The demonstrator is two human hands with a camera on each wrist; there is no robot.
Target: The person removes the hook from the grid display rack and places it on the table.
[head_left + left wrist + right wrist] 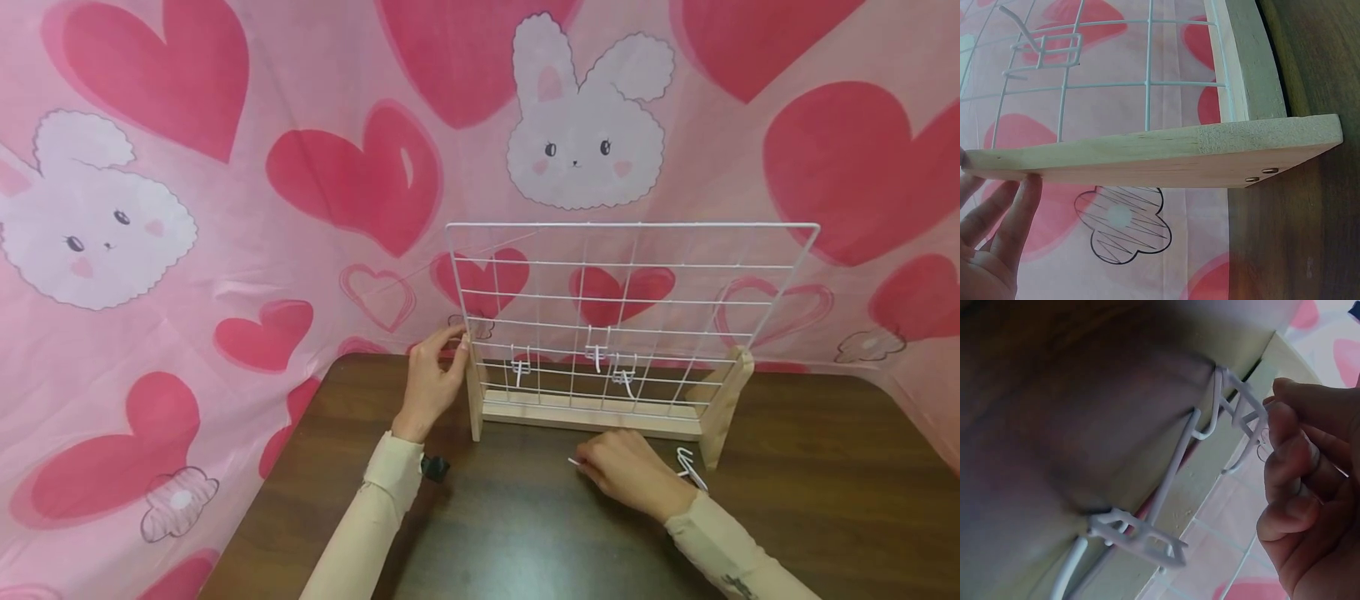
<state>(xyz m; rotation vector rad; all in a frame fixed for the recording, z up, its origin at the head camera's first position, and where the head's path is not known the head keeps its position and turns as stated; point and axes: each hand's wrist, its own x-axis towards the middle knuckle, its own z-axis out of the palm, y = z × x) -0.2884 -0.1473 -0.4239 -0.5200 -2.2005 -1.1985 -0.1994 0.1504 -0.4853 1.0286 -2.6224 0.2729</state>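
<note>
A white wire grid rack [637,298] stands upright between wooden side posts. Its left wooden post [1116,147] is held near the upper end by my left hand [433,379], thumb on one side and fingers [1013,219] on the other. Low on the grid hang white hooks, one at the left [520,367] and two nearer the middle [597,354]. Just in front of the base bar, my right hand [633,468] pinches a white wire hook [1244,403] at its end. Another white hook [690,468] lies on the table beside that hand, also visible in the right wrist view [1138,536].
The rack's wooden base bar [592,415] rests on the dark brown table [525,533]. Behind the table hangs a pink cloth [315,67] printed with hearts and bunnies. The right wooden post [726,408] stands beyond my right hand.
</note>
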